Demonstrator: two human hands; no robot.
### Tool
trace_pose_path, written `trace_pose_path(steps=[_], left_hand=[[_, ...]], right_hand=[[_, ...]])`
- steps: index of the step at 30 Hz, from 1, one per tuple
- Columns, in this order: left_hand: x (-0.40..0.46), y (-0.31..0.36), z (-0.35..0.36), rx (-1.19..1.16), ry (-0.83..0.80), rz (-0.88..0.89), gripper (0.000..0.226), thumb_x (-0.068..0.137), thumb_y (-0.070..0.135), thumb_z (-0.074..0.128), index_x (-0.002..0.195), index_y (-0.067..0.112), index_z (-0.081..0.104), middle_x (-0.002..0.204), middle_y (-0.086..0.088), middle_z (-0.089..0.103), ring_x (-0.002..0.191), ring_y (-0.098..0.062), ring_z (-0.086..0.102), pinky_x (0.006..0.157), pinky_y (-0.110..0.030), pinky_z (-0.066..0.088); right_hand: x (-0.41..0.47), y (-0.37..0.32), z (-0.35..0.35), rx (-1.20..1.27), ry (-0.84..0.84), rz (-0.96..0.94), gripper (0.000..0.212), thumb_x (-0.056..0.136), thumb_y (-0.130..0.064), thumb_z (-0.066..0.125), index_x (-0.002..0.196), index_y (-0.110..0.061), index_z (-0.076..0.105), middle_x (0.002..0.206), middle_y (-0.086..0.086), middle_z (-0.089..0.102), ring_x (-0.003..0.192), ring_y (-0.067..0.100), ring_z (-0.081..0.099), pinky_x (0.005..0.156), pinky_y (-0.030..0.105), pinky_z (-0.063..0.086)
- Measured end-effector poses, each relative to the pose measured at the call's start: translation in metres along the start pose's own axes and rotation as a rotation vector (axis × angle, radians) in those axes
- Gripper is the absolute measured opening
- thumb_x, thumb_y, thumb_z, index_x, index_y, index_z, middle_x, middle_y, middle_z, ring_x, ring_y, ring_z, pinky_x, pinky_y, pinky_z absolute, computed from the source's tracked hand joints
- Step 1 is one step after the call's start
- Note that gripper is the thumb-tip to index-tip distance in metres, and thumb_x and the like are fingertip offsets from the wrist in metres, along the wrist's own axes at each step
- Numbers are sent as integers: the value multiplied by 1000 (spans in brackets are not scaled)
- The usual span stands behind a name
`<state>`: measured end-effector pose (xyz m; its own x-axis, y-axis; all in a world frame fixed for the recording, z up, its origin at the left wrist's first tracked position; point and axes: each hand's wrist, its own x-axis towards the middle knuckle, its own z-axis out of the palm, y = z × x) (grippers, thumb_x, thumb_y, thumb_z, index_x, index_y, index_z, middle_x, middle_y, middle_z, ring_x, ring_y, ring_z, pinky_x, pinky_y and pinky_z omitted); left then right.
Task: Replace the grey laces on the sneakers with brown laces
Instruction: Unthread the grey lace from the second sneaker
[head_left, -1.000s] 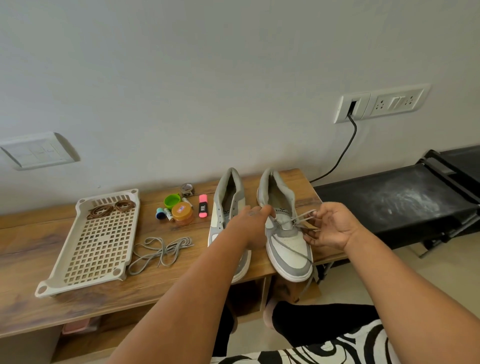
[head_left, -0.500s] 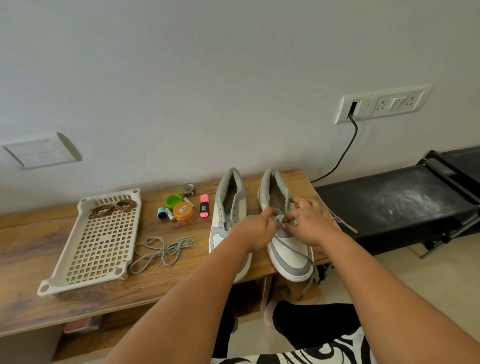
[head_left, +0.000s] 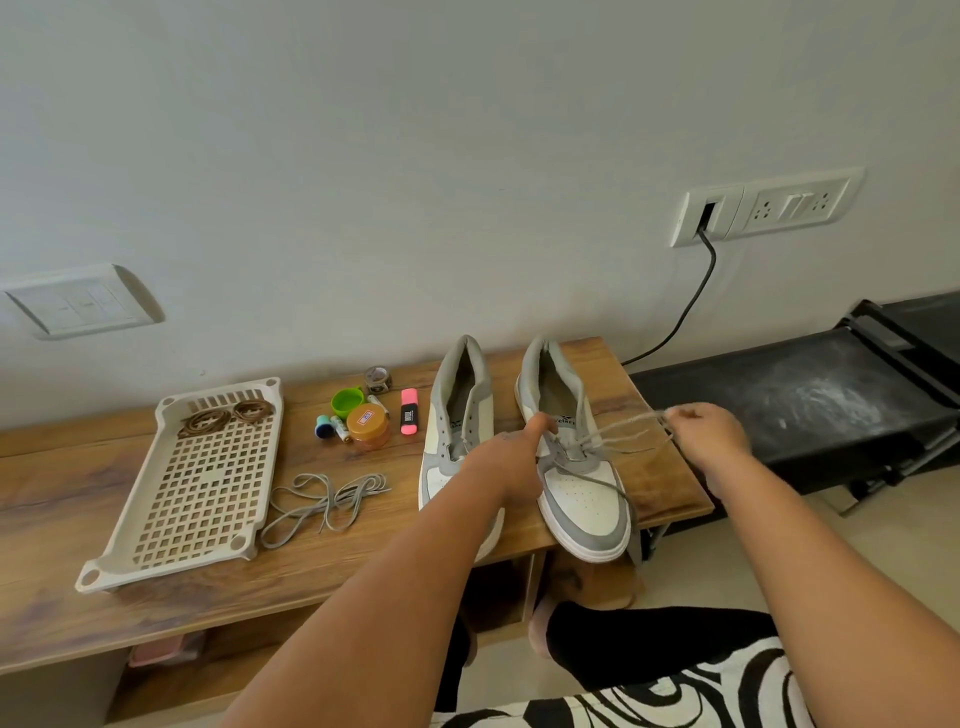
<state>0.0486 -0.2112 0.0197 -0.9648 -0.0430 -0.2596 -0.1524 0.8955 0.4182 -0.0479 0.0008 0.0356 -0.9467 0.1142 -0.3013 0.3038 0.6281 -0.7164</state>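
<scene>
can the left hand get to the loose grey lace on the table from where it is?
Probably yes. The left hand rests on the right sneaker, and the loose grey lace lies on bare table to its left, past the left sneaker. Nothing covers it.

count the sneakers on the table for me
2. The left sneaker stands mid-table, already unlaced, partly behind the left hand. The right sneaker is beside it at the table's right end, toe overhanging the front edge.

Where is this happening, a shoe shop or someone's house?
Most likely a room at home: a low wooden bench against a plain wall, household switch plates, and odds and ends like a pink highlighter beside the sneakers.
</scene>
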Motion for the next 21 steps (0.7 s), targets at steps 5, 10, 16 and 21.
trace_pose_path(steps=[5, 10, 16, 21], left_hand=[[3, -1, 3, -3, 6, -3, 58, 94, 22, 57, 138, 35, 22, 100, -5, 63, 83, -19, 60, 79, -39, 57], [3, -3, 5, -18, 0, 8, 63, 93, 23, 58, 142, 35, 19, 96, -3, 60, 83, -19, 57, 71, -33, 50], [5, -4, 5, -35, 19, 23, 57, 97, 28, 55, 143, 34, 22, 101, -5, 63, 85, -18, 57, 73, -33, 48], [6, -5, 5, -21, -1, 21, 60, 94, 26, 58, 140, 39, 21, 96, -3, 61, 83, -18, 59, 72, -34, 52]], right_hand=[[-27, -28, 21, -232, -106, -476, 15, 92, -36, 63, 106, -35, 66, 138, 4, 43, 135, 31, 28, 109, 49, 30], [-42, -32, 47, -723, -229, -655, 29, 97, -41, 53, 123, -32, 62, 137, -1, 38, 130, 25, 28, 108, 44, 32], [-31, -30, 33, -12, -99, -372, 22, 98, -34, 54, 105, -22, 70, 128, 2, 51, 118, 23, 47, 93, 36, 44], [-21, -15, 15, 179, 202, -161, 18, 99, -34, 52, 107, -21, 63, 124, 9, 51, 116, 30, 48, 88, 42, 45]])
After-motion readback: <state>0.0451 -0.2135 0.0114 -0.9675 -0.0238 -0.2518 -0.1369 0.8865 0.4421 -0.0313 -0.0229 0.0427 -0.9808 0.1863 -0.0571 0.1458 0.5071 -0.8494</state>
